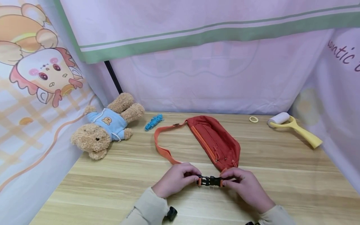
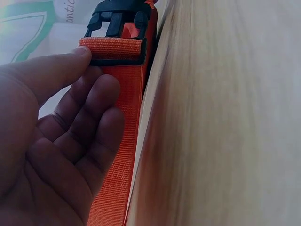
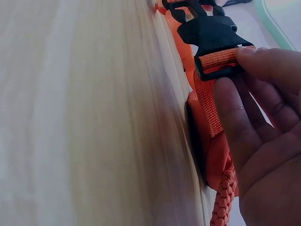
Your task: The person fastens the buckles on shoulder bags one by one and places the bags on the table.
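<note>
A red waist bag (image 1: 215,137) lies on the wooden table, its orange strap (image 1: 161,145) curving round to the left. My left hand (image 1: 177,178) pinches the pronged half of the black buckle (image 2: 114,28) by its strap end, thumb against the webbing. My right hand (image 1: 248,187) pinches the socket half (image 3: 214,35) between thumb and fingers. Both halves are lined up just in front of the bag. The prong tips are at the socket's mouth, with much of the prongs still showing; how deep they sit cannot be told.
A teddy bear (image 1: 113,123) in a blue top lies at the left, near a blue bundle of cord (image 1: 153,122). Toward the back right are a pale yellow ring (image 1: 253,119) and a lint roller (image 1: 295,125) with a yellow handle. Printed curtains (image 1: 197,78) enclose the table.
</note>
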`<action>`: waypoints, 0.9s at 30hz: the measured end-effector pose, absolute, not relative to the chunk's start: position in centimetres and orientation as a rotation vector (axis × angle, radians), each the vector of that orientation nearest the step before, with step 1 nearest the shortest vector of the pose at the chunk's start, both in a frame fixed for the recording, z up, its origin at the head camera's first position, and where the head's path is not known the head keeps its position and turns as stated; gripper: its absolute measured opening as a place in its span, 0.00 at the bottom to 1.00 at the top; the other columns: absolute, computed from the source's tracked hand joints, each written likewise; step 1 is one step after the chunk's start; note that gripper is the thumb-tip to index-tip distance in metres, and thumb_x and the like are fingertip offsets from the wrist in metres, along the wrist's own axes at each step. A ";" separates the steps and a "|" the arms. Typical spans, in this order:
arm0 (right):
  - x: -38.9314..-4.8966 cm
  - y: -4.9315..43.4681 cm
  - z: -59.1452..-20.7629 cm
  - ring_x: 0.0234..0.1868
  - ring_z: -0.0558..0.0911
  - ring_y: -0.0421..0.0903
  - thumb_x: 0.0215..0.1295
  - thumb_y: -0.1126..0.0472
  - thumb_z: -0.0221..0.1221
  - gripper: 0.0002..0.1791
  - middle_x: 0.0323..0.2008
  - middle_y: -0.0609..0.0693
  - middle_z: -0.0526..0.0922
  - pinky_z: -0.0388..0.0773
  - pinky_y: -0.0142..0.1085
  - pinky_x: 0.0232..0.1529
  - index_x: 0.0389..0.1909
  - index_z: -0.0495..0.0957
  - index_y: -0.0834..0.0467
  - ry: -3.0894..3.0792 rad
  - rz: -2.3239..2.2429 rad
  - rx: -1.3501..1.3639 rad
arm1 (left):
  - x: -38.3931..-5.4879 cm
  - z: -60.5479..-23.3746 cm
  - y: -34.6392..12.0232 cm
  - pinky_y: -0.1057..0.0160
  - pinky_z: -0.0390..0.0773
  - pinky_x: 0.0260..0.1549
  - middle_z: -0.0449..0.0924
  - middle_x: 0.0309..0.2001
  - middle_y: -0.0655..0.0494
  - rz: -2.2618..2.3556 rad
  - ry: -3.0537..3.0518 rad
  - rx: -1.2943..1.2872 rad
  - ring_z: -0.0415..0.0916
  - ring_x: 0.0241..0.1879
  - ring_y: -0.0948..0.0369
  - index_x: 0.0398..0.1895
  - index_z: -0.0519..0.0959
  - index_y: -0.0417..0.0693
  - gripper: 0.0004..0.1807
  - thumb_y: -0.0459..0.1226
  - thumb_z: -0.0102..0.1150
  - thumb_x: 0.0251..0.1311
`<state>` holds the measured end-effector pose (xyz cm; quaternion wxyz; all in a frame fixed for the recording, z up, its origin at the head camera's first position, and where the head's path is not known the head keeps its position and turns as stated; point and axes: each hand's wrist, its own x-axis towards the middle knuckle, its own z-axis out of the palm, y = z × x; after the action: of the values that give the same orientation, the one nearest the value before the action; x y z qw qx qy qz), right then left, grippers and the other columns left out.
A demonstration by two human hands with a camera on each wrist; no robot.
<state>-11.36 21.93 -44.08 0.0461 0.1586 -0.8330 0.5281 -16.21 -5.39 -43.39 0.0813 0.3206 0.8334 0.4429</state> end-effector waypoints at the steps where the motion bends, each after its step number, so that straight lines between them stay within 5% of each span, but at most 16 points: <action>1: -11.3 21.9 -44.1 0.40 0.83 0.38 0.57 0.67 0.71 0.09 0.36 0.43 0.86 0.80 0.31 0.40 0.36 0.87 0.51 -2.536 1.613 0.496 | -16.2 -43.4 -5.4 0.68 0.79 0.44 0.83 0.40 0.70 1.323 2.491 0.958 0.78 0.41 0.72 0.44 0.87 0.55 0.07 0.37 0.64 0.66; 27: -11.3 21.2 -44.1 0.41 0.83 0.38 0.58 0.65 0.71 0.08 0.36 0.43 0.86 0.80 0.32 0.41 0.36 0.86 0.50 -2.551 1.679 0.468 | -16.3 -43.7 -4.9 0.68 0.79 0.42 0.83 0.40 0.70 1.351 2.438 0.885 0.78 0.40 0.71 0.43 0.86 0.60 0.06 0.38 0.63 0.67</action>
<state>-11.30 21.17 -44.10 0.0259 0.1513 -0.8254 0.5432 -16.27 -4.94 -43.72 0.1083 0.3008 0.8288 0.4592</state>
